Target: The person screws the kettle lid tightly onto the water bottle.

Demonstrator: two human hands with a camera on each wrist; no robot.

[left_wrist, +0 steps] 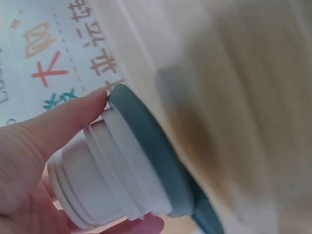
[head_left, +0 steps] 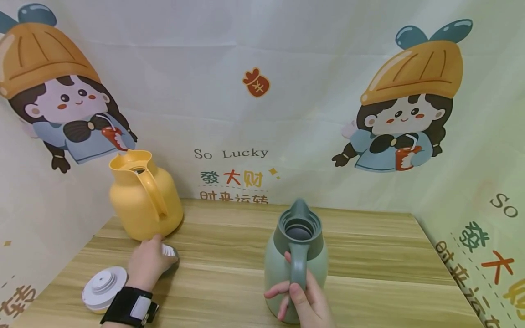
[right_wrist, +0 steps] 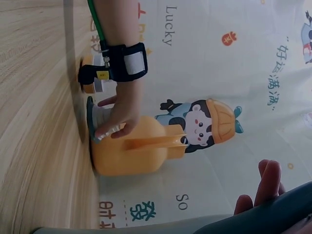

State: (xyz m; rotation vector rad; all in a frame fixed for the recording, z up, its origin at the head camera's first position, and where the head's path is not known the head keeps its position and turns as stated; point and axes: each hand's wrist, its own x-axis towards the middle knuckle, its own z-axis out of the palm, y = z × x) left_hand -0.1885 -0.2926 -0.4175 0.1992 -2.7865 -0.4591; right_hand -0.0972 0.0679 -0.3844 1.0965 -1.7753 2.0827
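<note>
My left hand (head_left: 148,260) pinches a green jug lid (left_wrist: 148,146) by its white threaded plug (left_wrist: 117,168), thumb on one side and fingers on the other. The lid is upside down, its green top facing the wood table and its plug pointing up. In front of me on the right stands a light green thermos jug (head_left: 275,269), upright, with its mouth uncovered. My right hand (head_left: 308,298) grips this jug's dark green handle (head_left: 298,264), the thumb lying along the near side. In the right wrist view only part of the handle (right_wrist: 263,212) and some fingertips show.
A yellow thermos jug (head_left: 135,205) without its lid stands at the back left, just beyond my left hand. Its white and yellow lid (head_left: 102,289) lies plug up beside my left wrist. A printed cloth (head_left: 311,114) hangs behind and along the sides of the table (head_left: 221,255).
</note>
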